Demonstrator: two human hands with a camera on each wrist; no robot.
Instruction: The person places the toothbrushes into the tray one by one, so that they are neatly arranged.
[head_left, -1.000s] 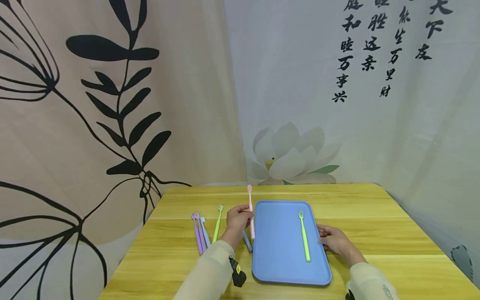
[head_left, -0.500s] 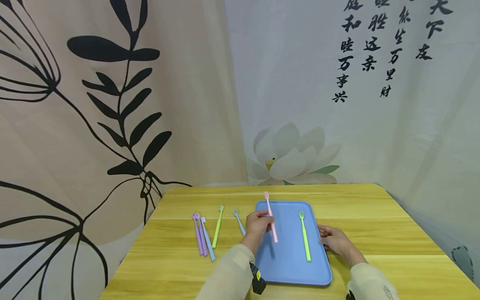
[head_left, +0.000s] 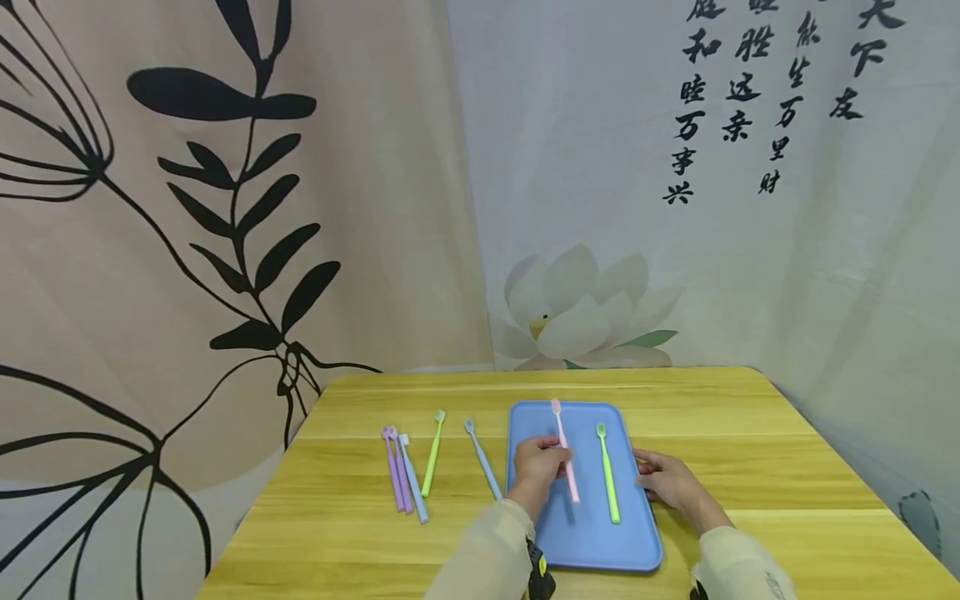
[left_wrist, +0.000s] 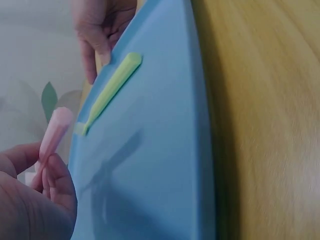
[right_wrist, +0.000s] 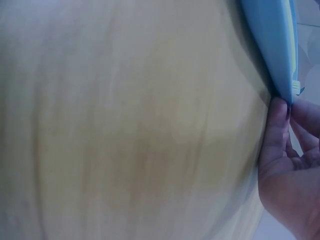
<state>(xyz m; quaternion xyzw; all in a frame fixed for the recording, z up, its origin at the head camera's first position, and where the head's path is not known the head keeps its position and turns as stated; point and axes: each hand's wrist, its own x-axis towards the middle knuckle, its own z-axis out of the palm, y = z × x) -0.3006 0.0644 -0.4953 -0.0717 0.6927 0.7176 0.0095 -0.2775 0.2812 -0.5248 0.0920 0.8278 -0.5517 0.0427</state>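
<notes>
My left hand [head_left: 538, 468] pinches a pink toothbrush [head_left: 567, 461] by its handle, above the blue tray [head_left: 592, 546]. In the left wrist view, the pink toothbrush [left_wrist: 56, 128] is apart from the tray surface and its shadow falls there. A green toothbrush [head_left: 609, 479] lies in the right half of the tray, bristle end toward the back. At the tray's right edge, my right hand [head_left: 675, 485] grips the rim between thumb and fingers; the right wrist view shows the thumb [right_wrist: 278, 114] against the tray's side [right_wrist: 272, 40].
Left of the tray a blue toothbrush [head_left: 482, 458] lies on the wooden table [head_left: 780, 467]. Farther left are another green toothbrush [head_left: 432, 458], a second blue one [head_left: 414, 483] and two purple toothbrushes [head_left: 395, 475] side by side. A printed curtain [head_left: 405, 208] hangs behind the table.
My left hand has carried the pink toothbrush rightward, from beside the tray's left edge to over its middle, and somewhat nearer. The blue toothbrush left of the tray has come into fuller view.
</notes>
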